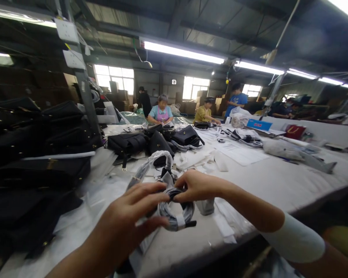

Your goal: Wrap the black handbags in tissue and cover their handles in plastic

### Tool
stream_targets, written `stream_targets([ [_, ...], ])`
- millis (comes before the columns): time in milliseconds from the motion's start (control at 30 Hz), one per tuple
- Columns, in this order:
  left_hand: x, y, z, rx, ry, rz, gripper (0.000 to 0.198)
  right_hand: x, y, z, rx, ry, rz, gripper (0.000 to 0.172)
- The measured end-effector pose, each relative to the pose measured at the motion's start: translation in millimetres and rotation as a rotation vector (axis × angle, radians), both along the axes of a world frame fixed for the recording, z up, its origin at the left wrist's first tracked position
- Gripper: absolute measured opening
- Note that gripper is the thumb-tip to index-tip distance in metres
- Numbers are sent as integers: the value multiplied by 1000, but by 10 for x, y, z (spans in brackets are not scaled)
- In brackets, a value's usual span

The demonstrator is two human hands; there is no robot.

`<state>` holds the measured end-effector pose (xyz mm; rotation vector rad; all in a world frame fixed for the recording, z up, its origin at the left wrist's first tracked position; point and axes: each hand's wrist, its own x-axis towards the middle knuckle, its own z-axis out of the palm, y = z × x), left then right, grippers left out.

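Note:
A coiled bag strap (188, 212) in clear wrap, with a white band and a black end sticking out at its lower right, is between my hands over the near table edge. My left hand (133, 212) grips its left side, fingertips at the top and thumb below. From the upper right, my right hand (195, 185) pinches the top of the coil, its fingertips partly hidden inside the ring. Just behind lies a wrapped bag handle (159, 154), arching over the table. Beyond it are several black handbags (127, 143) in a loose heap.
Black bags (66, 170) are stacked high at the left beside a metal post (88, 92). White sheets (220, 160) and wrapping lie over the table (281, 181). Farther right are a blue box (259, 124) and a red bag (295, 131). Several people work across the table.

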<state>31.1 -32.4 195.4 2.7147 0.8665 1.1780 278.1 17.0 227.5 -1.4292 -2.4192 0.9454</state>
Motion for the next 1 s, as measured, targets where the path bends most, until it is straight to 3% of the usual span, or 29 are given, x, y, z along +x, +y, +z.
stream_targets([
  [100, 132, -35, 3, 67, 280, -148, 33, -79, -60, -5, -227, 102, -1, 18],
  [233, 76, -87, -128, 31, 115, 48, 34, -61, -214, -264, -470, 678, -90, 47],
  [300, 57, -87, -164, -86, -45, 171, 36, -78, -356, -460, -429, 965, -157, 58],
  [367, 81, -84, -162, -253, -130, 190, 36, -136, -498, -646, -278, 1075, -183, 62],
  [533, 85, -36, 59, -458, -67, -22, 42, -267, -571, -911, 13, 1065, -301, 45],
  [600, -19, 80, 227, -438, -138, 25, 40, -246, -448, -942, 45, 1024, -327, 42],
  [700, -207, 401, 426, -379, -413, 254, 47, -200, -153, -944, 90, 926, -323, 41],
  [767, -283, 642, 449, -647, -411, 235, 56, -211, 69, -931, 119, 866, -293, 40],
  [867, -292, 884, 344, -1144, -334, 120, 61, -302, 360, -897, 93, 847, -219, 40],
  [933, -261, 932, 270, -1282, -296, 61, 63, -379, 500, -861, 53, 868, -156, 41],
  [1000, -237, 919, 247, -1303, -279, 24, 64, -442, 596, -812, 30, 881, -97, 40],
])
